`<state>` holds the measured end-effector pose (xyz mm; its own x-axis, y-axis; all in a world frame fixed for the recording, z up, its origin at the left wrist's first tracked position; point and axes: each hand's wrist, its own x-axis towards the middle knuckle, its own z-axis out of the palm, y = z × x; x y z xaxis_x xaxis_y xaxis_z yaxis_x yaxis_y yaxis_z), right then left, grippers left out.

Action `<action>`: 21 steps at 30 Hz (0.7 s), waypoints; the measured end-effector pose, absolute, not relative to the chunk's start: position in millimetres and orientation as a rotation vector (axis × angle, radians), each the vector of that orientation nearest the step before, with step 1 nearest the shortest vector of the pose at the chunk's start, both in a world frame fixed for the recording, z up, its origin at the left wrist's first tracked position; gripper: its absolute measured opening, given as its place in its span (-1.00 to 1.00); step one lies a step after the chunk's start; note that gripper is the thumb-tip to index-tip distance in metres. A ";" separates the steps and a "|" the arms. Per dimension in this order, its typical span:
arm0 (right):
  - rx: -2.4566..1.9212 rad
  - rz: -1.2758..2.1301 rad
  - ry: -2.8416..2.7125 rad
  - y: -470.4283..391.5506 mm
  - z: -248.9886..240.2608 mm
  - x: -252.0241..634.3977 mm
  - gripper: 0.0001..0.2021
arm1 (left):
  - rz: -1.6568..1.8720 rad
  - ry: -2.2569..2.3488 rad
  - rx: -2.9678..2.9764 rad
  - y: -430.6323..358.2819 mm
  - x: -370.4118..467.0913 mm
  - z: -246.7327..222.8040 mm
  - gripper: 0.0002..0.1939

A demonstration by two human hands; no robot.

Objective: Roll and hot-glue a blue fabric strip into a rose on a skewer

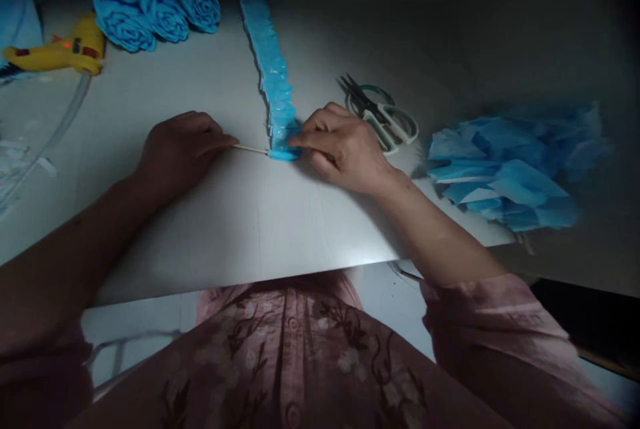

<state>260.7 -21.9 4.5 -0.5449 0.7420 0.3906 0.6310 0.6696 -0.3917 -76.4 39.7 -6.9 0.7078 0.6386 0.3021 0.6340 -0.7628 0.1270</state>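
Observation:
A long blue crepe-like strip (276, 75) with ruffled edges runs from the far side of the table toward me, shiny patches along it. Its near end is wrapped round a thin wooden stick (251, 148). My left hand (185, 152) pinches the stick's free left end between thumb and fingers. At the strip's near end, my right hand (345, 145) has its fingertips on the blue material beside the wrapped part of the stick. Part of that right-hand grip is hidden by the fingers.
Scissors (383, 112) with pale handles lie just beyond my right hand, near a green-edged ring. Blue ruffled pieces (520, 169) are piled at the right. A yellow glue gun (83, 49) and several rolled blue flowers (167, 12) are at the far left; white scraps lie left.

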 end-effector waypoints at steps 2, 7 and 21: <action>-1.004 0.258 -2.390 -21.8 0.0 257.7 -0.54 | 0.514 1.069 2.875 39.7 -76.4 -7.5 -0.54; -1.048 0.167 -2.443 -24.4 -6.4 246.8 -0.53 | 0.480 1.098 2.856 39.6 -75.8 -9.8 -0.59; -1.215 0.104 -2.473 -28.8 -9.3 229.7 -0.64 | 0.466 0.928 2.828 36.1 -66.6 -7.3 -0.54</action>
